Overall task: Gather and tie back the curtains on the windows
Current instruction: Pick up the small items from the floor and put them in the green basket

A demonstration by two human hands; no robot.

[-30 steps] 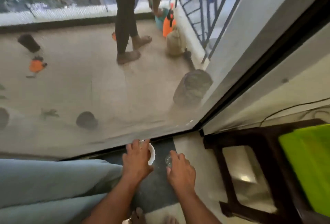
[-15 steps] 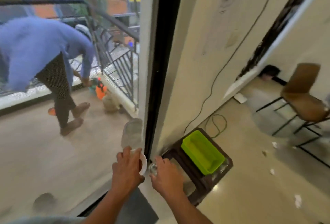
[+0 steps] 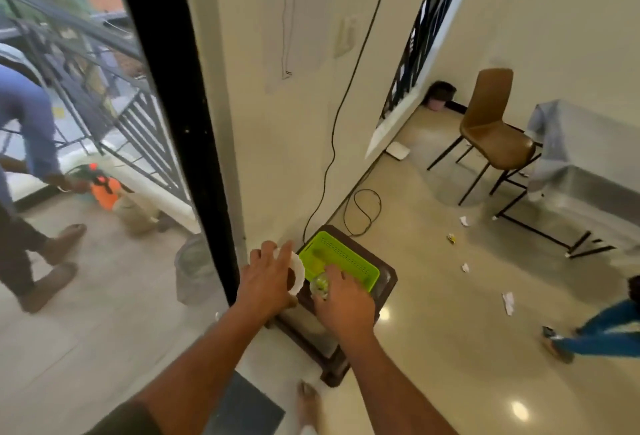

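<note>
Two hands out front, both holding sth: left hand [image 3: 266, 284] has fingers curled round a small white scalloped disc [image 3: 297, 272], its edge showing past the fingertips; right hand [image 3: 344, 299] grips a small clear glassy object [image 3: 319, 286] w/ fingers bent over it, can't tell what it is; hands near each other, not touching. Just beyond them a lime-green perforated plastic tray [image 3: 341, 258] sits on a dark brown low stool [image 3: 384, 287]; black cable [image 3: 332, 143] runs down the cream wall [image 3: 277, 143] to a loop on the floor. Left of the hands, a black door frame post [image 3: 173, 115] w/ glass beside it; no curtain in view. Brown chair [image 3: 491, 136] stands well apart at right.
</note>
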